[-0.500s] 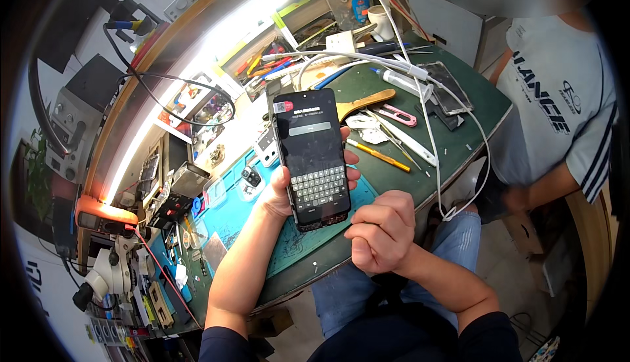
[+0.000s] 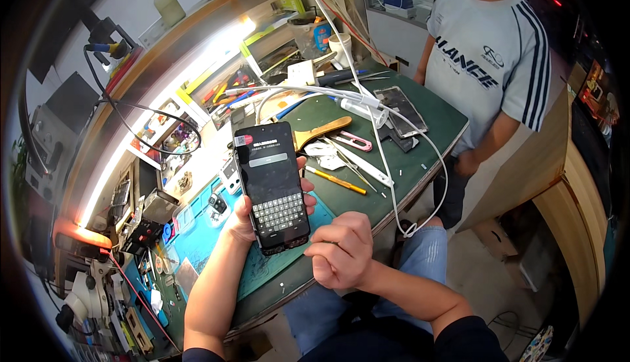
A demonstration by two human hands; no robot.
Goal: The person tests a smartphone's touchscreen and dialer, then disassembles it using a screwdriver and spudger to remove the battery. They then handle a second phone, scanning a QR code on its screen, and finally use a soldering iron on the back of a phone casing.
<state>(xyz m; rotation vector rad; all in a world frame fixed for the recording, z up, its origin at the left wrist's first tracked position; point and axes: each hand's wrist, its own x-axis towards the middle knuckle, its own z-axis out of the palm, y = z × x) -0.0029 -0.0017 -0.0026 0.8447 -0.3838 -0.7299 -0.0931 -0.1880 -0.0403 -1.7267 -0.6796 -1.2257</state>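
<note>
My left hand (image 2: 243,218) grips a black smartphone (image 2: 269,181) upright from behind, thumb at its left edge and fingertips at its right. The screen shows an input field and a keyboard, and the phone's bottom end looks rough. My right hand (image 2: 339,252) is curled into a fist just right of the phone's lower corner, with nothing visible in it. Under them lies a turquoise mat (image 2: 262,267) on the green bench (image 2: 410,172). Beyond the phone are a wooden-handled brush (image 2: 331,126), a yellow pen (image 2: 335,180), white cables (image 2: 394,204) and a pink-handled tool (image 2: 354,141).
Another person (image 2: 485,73) stands at the bench's right end, a hand at the waist. A dismantled phone (image 2: 403,109) lies near that end. An orange meter (image 2: 79,237), a microscope (image 2: 82,296) and small tools crowd the left. A lit shelf (image 2: 230,67) runs along the back.
The view has shifted, so the bench and my hands sit lower and further left. The other person now stands straighter. My grip on the phone and my curled right hand look much the same.
</note>
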